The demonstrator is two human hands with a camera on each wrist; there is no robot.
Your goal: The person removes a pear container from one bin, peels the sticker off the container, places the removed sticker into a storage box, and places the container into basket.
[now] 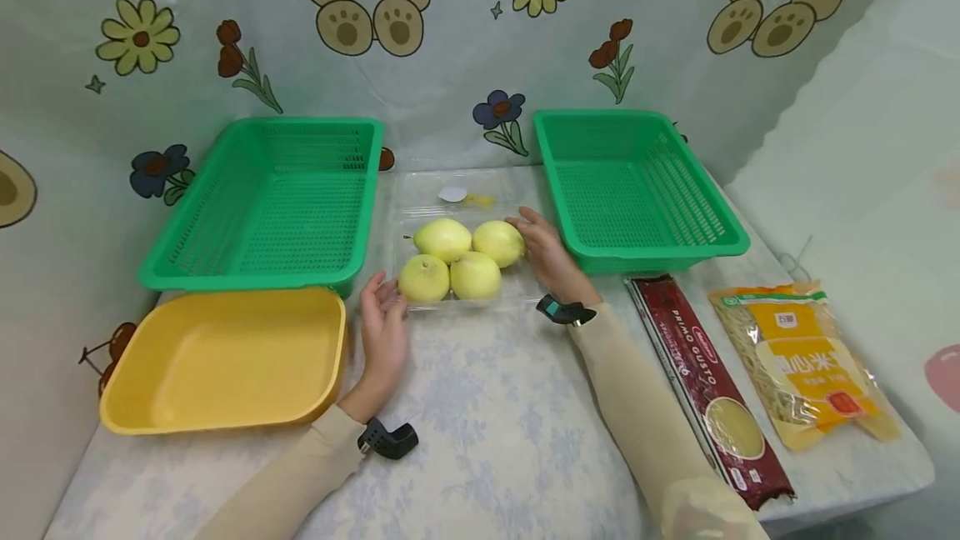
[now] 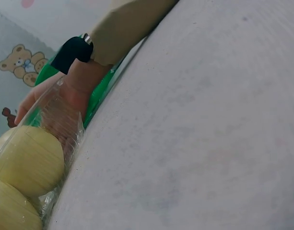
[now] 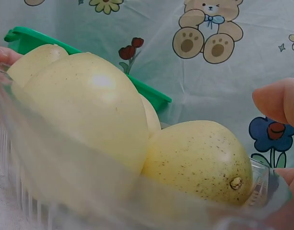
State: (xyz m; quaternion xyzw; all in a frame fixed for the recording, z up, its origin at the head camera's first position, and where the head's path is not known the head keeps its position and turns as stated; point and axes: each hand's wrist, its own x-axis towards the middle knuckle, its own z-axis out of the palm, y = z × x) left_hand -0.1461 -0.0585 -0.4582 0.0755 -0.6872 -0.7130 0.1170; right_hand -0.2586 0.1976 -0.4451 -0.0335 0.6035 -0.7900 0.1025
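Observation:
Several yellow-green pears (image 1: 476, 276) sit together in a clear plastic box (image 1: 517, 294) in the middle of the table. Its clear lid (image 1: 420, 190), bearing a white label, lies opened toward the back. At the front left corner, my left hand (image 1: 384, 338) holds the rim; in the right wrist view its fingertip (image 3: 7, 55) reaches over the edge beside a pear. Along the right side rests my right hand (image 1: 551, 252), fingers loosely extended near the rightmost pear. In the right wrist view its thumb (image 3: 278, 101) stands apart from the fruit.
Green baskets stand at back left (image 1: 367, 215) and back right (image 1: 558, 190). A yellow basin (image 1: 225, 365) is in front of the left one. To the right lie a dark red Primo Gusto packet (image 1: 708, 390) and a yellow bag of noodles (image 1: 802, 357).

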